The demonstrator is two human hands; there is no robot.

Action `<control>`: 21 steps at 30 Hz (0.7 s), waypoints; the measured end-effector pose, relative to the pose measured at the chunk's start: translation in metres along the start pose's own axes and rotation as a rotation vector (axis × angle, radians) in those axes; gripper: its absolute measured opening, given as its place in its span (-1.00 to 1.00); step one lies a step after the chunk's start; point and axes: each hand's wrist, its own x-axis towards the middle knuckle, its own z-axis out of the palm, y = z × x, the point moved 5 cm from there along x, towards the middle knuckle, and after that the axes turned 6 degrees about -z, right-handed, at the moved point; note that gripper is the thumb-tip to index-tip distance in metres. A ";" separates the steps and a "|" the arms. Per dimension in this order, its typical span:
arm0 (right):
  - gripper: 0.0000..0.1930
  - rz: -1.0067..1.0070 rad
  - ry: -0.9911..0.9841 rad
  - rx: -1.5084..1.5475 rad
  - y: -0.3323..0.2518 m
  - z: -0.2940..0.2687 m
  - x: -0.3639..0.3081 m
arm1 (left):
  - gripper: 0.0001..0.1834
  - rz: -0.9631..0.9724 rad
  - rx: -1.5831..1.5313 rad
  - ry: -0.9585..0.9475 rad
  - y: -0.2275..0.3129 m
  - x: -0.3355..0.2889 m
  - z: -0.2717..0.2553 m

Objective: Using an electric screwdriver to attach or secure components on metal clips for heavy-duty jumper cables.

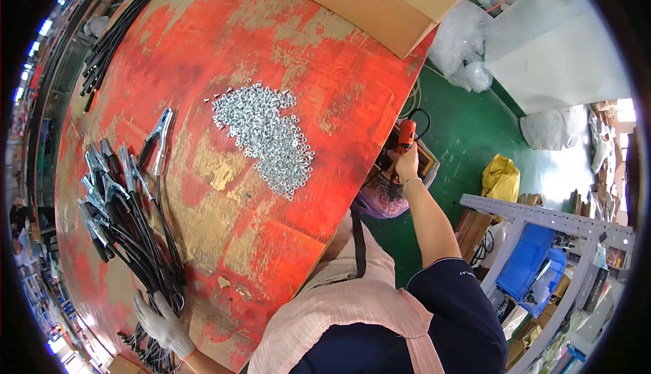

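Observation:
My left hand [161, 325], in a pale glove, lies against the bundle of black cables [142, 238] at the near left of the table. Its fingers are stretched out and apart. Metal spring clamps [112, 187] with black grips sit at the cables' far ends; one clamp [160, 140] points away from the rest. Off the table's right edge, my bare right hand [406, 164] is closed around an orange power tool [407, 133] with a black cord. The tool's lower part is partly hidden by the hand.
Small silver nuts [264, 136] lie heaped mid-table on the worn red surface [352, 103]. A cardboard box [366, 1] stands at the far edge, more black cables [122, 35] at far left. Below right are a purple bag [383, 201] and a grey metal rack [515, 210].

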 end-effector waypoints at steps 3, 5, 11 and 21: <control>-0.39 -0.043 0.102 -0.039 0.008 0.008 0.016 | -0.35 0.042 -0.026 0.045 0.002 -0.018 0.014; -0.36 -0.128 0.180 -0.058 0.007 0.006 0.022 | -0.27 0.146 0.014 0.129 0.031 -0.036 0.015; -0.68 -0.234 0.268 -0.161 0.059 -0.018 0.041 | -0.48 0.426 0.340 0.217 0.081 -0.039 0.036; -0.43 -0.100 0.320 -0.477 0.053 -0.027 0.030 | -0.53 0.259 0.166 0.105 0.059 0.070 0.061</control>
